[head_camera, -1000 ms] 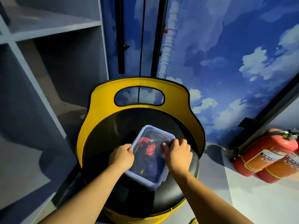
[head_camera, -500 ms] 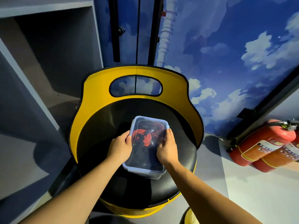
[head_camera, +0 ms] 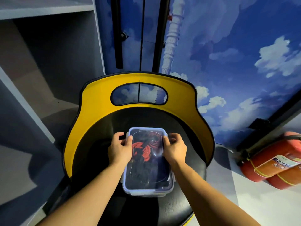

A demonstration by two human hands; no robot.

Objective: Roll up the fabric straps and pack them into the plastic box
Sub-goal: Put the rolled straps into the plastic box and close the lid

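Two hands are on the job here, one at each long side of the clear rectangular plastic box with the pale blue-rimmed lid (head_camera: 147,162), which sits on the round black seat of the yellow-backed chair (head_camera: 184,207). Inside, under the lid, the coiled red and dark fabric straps (head_camera: 143,150) are plainly packed away.

The left hand (head_camera: 119,148) curls its fingers (head_camera: 128,141) at the box's left edge, thumb on top of the lid and the other fingers down the side, seemingly at a side clip. The right hand (head_camera: 175,148) mirrors it on the right edge, fingers (head_camera: 166,141) bent round the rim. Whether the clips themselves are snapped home, I cannot tell.

By my reading, this is the closing step: latching the lid. Doing it well means pressing both sides at once so the lid seats level and does not rock up at one side. Thumbs hold the lid flat while the fingers fold each clip until it seats. The cushion may give under pressure, so keep the push squeezing inward, not straight down. Then check the short ends, and that no strap is caught under the rim.
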